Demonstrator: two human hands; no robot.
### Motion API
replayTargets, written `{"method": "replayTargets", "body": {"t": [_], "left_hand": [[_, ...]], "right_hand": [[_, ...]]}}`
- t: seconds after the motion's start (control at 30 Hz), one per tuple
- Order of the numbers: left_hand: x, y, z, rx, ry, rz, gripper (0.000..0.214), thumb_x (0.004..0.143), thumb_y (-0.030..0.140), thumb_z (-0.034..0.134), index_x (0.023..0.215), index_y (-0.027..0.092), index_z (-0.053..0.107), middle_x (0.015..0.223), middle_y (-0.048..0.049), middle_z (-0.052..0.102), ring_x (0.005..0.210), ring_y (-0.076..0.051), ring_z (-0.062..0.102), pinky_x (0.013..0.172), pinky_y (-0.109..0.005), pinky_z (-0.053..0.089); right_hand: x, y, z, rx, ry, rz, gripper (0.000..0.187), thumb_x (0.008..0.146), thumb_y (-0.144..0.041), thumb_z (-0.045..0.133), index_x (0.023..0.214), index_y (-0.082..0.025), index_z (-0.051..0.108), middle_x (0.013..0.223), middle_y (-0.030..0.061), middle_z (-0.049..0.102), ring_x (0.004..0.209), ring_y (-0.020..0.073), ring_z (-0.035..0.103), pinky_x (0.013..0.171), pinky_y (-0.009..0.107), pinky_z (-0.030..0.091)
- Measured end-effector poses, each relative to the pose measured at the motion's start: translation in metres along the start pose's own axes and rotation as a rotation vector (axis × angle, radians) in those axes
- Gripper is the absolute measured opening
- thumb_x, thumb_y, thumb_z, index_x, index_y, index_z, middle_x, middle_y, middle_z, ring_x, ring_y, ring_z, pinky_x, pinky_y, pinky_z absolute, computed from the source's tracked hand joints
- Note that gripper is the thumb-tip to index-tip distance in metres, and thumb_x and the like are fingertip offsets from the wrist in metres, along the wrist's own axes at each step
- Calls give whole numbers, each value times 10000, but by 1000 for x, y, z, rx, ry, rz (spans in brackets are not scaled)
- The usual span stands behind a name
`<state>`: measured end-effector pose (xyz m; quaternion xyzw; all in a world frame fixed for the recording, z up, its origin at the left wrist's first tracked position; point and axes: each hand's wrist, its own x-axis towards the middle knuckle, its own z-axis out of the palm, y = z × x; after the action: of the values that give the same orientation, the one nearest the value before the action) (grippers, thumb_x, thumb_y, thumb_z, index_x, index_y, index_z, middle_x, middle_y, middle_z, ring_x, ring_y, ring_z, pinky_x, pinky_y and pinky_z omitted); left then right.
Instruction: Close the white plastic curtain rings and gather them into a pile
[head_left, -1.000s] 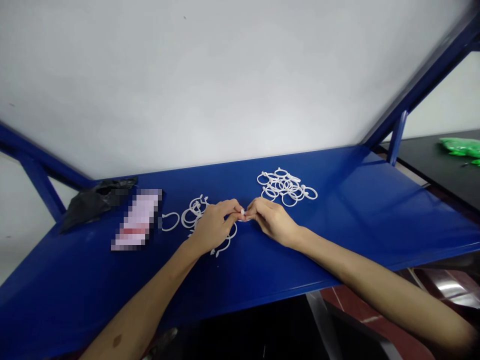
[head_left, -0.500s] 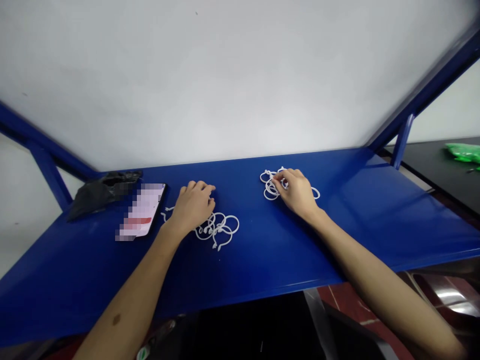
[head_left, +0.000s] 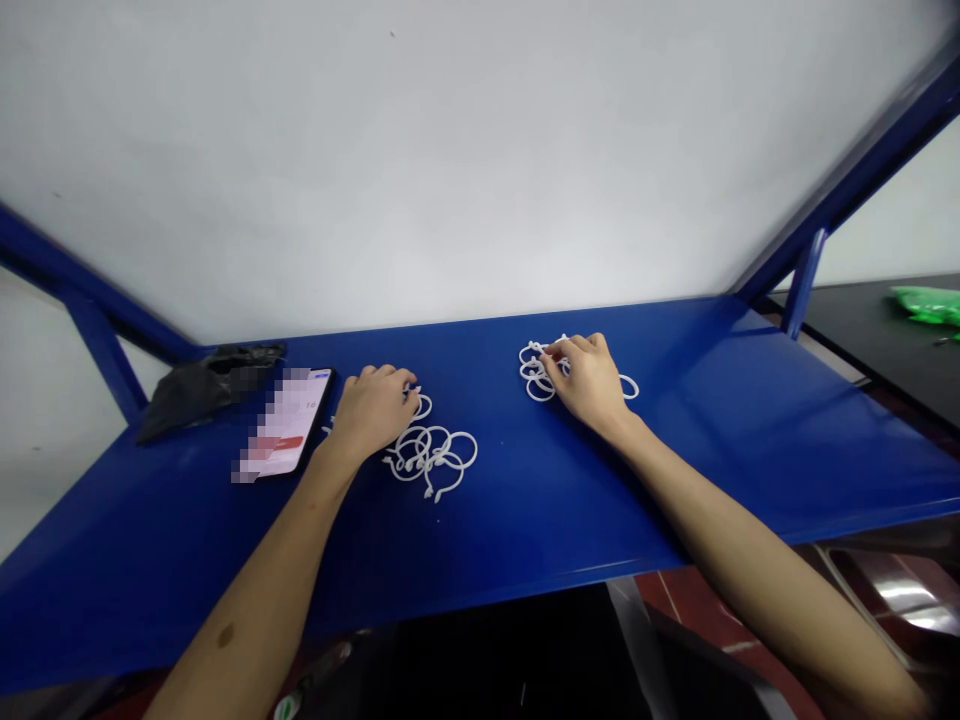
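Observation:
Two groups of white plastic shower curtain rings lie on the blue shelf. My left hand (head_left: pixel 373 408) is over the left group, its fingers curled and pinched on one curtain ring (head_left: pixel 426 406) whose loop shows beyond the fingertips. Several open rings (head_left: pixel 452 462) overlap just below and right of that hand, and a few more are partly hidden under it. At the right group my right hand (head_left: pixel 590 383) has thumb and forefinger closed at a white ring (head_left: pixel 541 386) among others. Another ring (head_left: pixel 630 387) sticks out from behind this hand.
A phone (head_left: pixel 296 425) with a lit, partly blurred screen lies left of my left hand. Beside it is a crumpled black plastic bag (head_left: pixel 184 392). The blue shelf (head_left: pixel 517 520) meets a white wall at the back. A green packet (head_left: pixel 926 304) rests on a dark surface far right.
My left hand has shifted a little left, its fingers curling in, and a ring now shows at its fingertips. My right hand has moved slightly left over its group.

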<state>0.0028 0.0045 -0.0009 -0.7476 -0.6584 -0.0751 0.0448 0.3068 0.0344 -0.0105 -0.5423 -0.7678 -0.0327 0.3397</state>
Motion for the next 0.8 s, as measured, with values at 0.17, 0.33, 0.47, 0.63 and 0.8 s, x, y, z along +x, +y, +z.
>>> {"method": "replayTargets", "body": {"t": [0.17, 0.33, 0.47, 0.63, 0.8], "left_hand": [[-1, 4, -9, -81, 26, -3, 231, 922, 233, 525, 1030, 197, 726, 966, -99, 755, 967, -340, 633, 812, -470, 458], [-2, 16, -21, -370, 153, 38, 109, 878, 250, 657, 968, 237, 716, 883, -46, 753, 907, -269, 636, 829, -426, 471], [-7, 30, -29, -634, 118, 36, 101, 861, 265, 689, 956, 262, 722, 839, -9, 731, 794, -193, 646, 774, -353, 494], [-12, 45, -32, -863, 11, 62, 131, 838, 311, 708, 959, 264, 725, 786, 13, 704, 723, -158, 632, 726, -312, 509], [-14, 52, -29, -922, -43, 102, 173, 850, 356, 693, 986, 249, 712, 811, 5, 702, 742, -154, 639, 734, -307, 513]], "right_hand": [[-8, -11, -6, 61, 4, -90, 207, 971, -305, 554, 937, -188, 722, 906, 111, 709, 871, 265, 507, 811, 427, 454], [-18, -29, -7, 230, -121, -220, 205, 995, -322, 536, 990, -202, 702, 976, 90, 713, 943, 253, 562, 887, 432, 475], [-25, -41, -3, 362, -245, -251, 219, 1000, -340, 542, 1119, -203, 664, 1051, 77, 712, 980, 230, 612, 897, 409, 502], [-29, -53, 2, 503, -348, -192, 285, 968, -374, 607, 1196, -203, 614, 1070, 73, 708, 884, 187, 653, 810, 347, 524], [-27, -57, 3, 570, -357, -165, 129, 967, -304, 581, 934, -189, 630, 819, 23, 663, 711, 146, 611, 676, 286, 475]]}}
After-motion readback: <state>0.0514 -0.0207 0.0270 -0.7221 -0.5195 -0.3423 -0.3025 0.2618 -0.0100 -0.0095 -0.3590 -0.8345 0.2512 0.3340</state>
